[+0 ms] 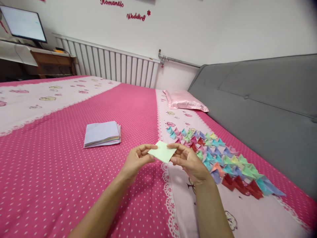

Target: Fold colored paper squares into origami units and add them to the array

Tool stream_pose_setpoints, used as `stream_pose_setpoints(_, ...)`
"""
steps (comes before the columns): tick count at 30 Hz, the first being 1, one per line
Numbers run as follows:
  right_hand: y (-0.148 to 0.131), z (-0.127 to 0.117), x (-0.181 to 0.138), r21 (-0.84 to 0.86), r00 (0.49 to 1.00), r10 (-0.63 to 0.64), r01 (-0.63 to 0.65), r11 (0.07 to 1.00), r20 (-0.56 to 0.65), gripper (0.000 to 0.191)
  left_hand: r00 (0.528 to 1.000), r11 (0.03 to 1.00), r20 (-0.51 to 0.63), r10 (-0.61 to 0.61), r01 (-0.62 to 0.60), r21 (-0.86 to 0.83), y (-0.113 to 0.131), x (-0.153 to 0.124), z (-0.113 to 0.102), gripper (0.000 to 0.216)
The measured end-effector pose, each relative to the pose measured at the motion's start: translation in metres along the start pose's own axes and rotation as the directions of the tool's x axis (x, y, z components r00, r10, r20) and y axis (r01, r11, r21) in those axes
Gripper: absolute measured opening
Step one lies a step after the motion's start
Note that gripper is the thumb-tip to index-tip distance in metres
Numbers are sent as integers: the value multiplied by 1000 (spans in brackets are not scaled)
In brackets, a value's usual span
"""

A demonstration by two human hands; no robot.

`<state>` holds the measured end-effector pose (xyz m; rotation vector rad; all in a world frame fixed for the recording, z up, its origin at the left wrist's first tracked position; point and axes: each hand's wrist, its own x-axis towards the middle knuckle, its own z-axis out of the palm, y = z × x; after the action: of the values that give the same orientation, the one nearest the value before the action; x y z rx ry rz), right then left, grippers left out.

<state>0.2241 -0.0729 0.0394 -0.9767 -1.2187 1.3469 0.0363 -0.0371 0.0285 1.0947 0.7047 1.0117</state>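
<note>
Between my hands, above the bed, is a small folded sheet of pale green paper (162, 151). My left hand (135, 161) pinches its left corner with the fingers, the thumb just below. My right hand (189, 161) grips the right corner between fingers and thumb. Right of my right hand stand many small folded paper boats (218, 152) in rows, in blue, green, red, purple, pink and yellow. To the left lies a stack of coloured paper (102, 133) with a pale lilac sheet on top. The underside of the green paper is hidden.
The bed carries a pink dotted sheet (138, 109) with white printed bands. A pink satin pillow (185, 100) rests by the grey padded headboard (260, 96). Beyond are a radiator (111, 64) and a desk (49, 61) with a monitor (23, 23).
</note>
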Motion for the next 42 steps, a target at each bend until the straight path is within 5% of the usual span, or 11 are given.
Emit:
stream_pose_setpoints(26,1,1,1,-50,994,35,-41,998,-107,29,999,998,-23,27,-26,49,1,-2,4,24)
stream_pose_setpoints(42,-1,5,1,-53,999,-32,30,998,-30,35,989,989,-87,122,-114,92,-1,0,6,22)
